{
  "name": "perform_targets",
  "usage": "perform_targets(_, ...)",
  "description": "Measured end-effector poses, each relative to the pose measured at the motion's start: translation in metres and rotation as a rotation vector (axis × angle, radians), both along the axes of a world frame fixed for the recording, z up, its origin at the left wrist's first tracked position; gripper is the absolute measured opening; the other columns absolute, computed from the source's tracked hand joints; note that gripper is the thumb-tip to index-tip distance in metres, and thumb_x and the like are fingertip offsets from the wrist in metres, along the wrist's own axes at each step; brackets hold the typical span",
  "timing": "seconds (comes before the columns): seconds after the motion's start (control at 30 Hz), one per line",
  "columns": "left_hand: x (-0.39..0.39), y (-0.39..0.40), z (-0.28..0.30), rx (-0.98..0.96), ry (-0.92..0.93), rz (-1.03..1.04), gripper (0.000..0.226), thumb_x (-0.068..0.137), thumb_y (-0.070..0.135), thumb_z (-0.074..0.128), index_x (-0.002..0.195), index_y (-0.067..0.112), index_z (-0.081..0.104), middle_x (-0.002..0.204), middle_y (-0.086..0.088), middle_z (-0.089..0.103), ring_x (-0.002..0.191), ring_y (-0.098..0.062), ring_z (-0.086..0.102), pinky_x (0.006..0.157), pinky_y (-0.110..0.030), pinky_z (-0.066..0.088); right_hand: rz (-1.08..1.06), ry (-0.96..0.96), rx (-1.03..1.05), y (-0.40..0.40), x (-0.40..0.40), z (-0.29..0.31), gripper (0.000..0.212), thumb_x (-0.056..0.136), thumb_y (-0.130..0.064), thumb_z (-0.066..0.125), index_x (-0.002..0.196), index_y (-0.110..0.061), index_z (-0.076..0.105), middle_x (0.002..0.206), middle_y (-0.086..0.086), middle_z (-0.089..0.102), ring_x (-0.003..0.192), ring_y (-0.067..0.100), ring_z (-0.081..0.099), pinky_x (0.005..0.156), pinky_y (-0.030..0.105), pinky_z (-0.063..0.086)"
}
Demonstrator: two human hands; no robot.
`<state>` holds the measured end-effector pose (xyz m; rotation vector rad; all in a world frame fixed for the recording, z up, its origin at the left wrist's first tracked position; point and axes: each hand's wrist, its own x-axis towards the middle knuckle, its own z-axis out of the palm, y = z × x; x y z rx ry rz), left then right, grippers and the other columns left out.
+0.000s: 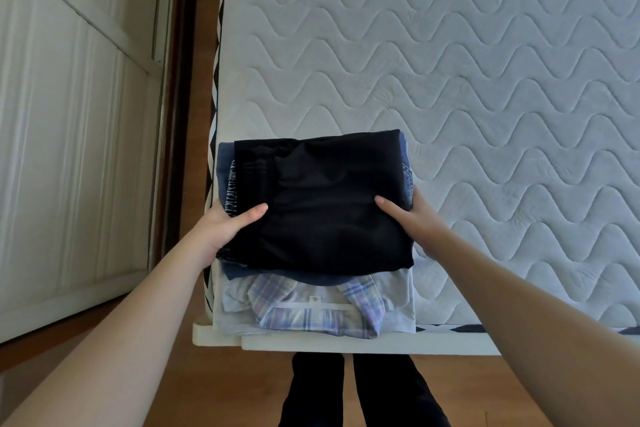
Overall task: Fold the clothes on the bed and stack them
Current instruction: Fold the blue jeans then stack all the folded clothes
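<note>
Wooden floor (pixel 242 388) shows nearest, warm brown, with the person's dark trouser legs (pixel 360 392) standing just before the white bed frame (pixel 346 345). On the near left corner of the mattress (pixel 450 62) sits a stack of folded clothes. At its bottom lies a pale grey garment (pixel 405 308), and on that a plaid shirt (pixel 311 315) in lilac and white checks, collar facing near. Above these are blue layers (pixel 239 270), topped by a smooth black garment (pixel 329 204) folded into a rough square. The left hand (pixel 221 229) grasps the stack's left side, thumb on top and fingers tucked out of sight beneath. The right hand (pixel 412 218) grasps the right side the same way. Beyond the stack, the bare mattress stretches far and right, quilted in wavy stitched lines. Left of the bed stands a white panelled door (pixel 76 132).
</note>
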<state>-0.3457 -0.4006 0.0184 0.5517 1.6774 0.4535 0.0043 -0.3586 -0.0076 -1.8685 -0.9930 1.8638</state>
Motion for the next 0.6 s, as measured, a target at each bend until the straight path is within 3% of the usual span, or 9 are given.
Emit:
perform_targets(0.1,-0.005,-0.006,0.001,0.005,-0.01,-0.103,0.079,0.049,0.052,0.088,0.114,0.05,0.044,0.104,0.035,0.051,0.098,0.009,0.05,0.079,-0.016,0.04,0.052,0.025,0.002,-0.004,0.004,-0.001,0.091,0.062,-0.066,0.081,0.14,-0.042,0.04,0.129,-0.014,0.06,0.116,0.013,0.06,0.101,0.041,0.05)
perform_targets(0.17,-0.006,-0.007,0.003,-0.01,0.008,-0.184,0.098,0.051,0.05,0.088,0.133,0.044,0.034,0.106,0.037,0.044,0.1,0.007,0.049,0.086,-0.019,0.038,0.074,0.026,0.002,-0.006,0.006,0.001,0.091,0.063,-0.065,0.08,0.141,-0.041,0.04,0.13,-0.013,0.059,0.117,0.014,0.06,0.102,0.042,0.05)
perform_targets(0.23,-0.004,-0.007,0.008,0.012,0.047,-0.203,0.102,0.055,0.052,0.085,0.141,0.039,0.032,0.107,0.036,0.042,0.104,-0.001,0.049,0.093,-0.025,0.037,0.075,0.018,0.027,-0.006,0.006,0.004,0.086,0.066,-0.064,0.079,0.14,-0.04,0.042,0.127,-0.013,0.061,0.114,0.013,0.061,0.1,0.041,0.051)
perform_targets(0.3,0.001,-0.009,0.016,0.048,0.067,-0.154,0.093,0.056,0.057,0.081,0.137,0.042,0.037,0.109,0.035,0.048,0.102,0.004,0.051,0.087,-0.023,0.04,0.014,0.024,0.066,-0.007,0.003,0.008,0.078,0.067,-0.061,0.079,0.135,-0.042,0.046,0.121,-0.016,0.064,0.109,0.011,0.063,0.096,0.038,0.053)
perform_targets(0.47,0.014,-0.013,0.048,0.074,-0.003,-0.112,0.052,0.057,0.062,0.083,0.097,0.068,0.05,0.101,0.034,0.065,0.093,0.01,0.061,0.075,-0.019,0.045,-0.174,0.112,0.133,-0.02,-0.004,0.027,0.048,0.072,-0.046,0.079,0.116,-0.049,0.059,0.111,-0.016,0.071,0.1,0.008,0.069,0.078,0.026,0.058)
perform_targets(0.6,0.024,-0.016,0.09,0.154,-0.012,-0.114,0.063,0.053,0.064,0.08,0.108,0.058,0.05,0.114,0.024,0.064,0.104,-0.002,0.061,0.086,-0.028,0.049,-0.259,0.159,0.168,-0.037,0.0,0.068,0.05,0.072,-0.043,0.079,0.119,-0.042,0.06,0.112,-0.01,0.072,0.101,0.013,0.069,0.075,0.024,0.057)
